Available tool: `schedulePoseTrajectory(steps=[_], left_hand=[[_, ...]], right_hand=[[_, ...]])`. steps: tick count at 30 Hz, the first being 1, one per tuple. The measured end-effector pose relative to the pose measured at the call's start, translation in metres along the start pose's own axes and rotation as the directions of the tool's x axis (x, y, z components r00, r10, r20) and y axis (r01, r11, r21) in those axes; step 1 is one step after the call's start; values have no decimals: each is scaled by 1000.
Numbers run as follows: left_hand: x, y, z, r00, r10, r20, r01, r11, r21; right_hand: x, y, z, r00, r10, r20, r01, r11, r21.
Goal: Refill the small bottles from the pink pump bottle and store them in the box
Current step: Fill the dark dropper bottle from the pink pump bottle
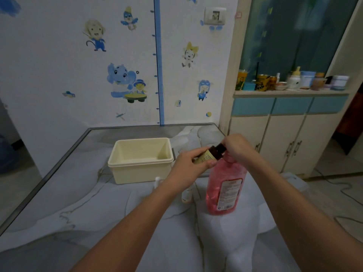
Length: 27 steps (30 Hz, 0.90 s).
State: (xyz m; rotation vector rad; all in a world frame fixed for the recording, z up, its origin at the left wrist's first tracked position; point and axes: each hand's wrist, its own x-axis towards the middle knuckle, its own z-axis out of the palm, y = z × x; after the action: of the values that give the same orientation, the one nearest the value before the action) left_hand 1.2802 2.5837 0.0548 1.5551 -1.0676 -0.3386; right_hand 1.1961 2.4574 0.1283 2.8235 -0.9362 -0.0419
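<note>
Small brown bottle (tan label), tilted

**Background only**

Marble-pattern table with a dark edge, set against a white wall. Wall carries blue cartoon stickers, incl. an elephant, plus a vertical blue height ruler and a socket plate. Right: cream cabinet with blue drawer fronts, countertop crowded with jars, cups, cans. Cable lies on the floor.
</note>
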Motion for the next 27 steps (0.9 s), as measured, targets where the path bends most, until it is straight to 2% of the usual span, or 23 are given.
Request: schedulePoseTrajectory(steps=[5,11,17,27], left_hand=[[1,6,-2,1000,12,4,-12,1000,-9],[3,14,-8,999,25,23,-24,999,-24],[0,3,-2,1000,11,23,-10,999,-35],[4,9,-5,999,14,31,-12,999,-50]], right_hand=[[-4,2,-6,1000,-20,3,20,999,27],[3,6,-20,993,-113,12,113,993,26],[1,0,-3,1000,-4,-13,3,1000,-20],[4,4,-18,997,-71,11,71,997,5]])
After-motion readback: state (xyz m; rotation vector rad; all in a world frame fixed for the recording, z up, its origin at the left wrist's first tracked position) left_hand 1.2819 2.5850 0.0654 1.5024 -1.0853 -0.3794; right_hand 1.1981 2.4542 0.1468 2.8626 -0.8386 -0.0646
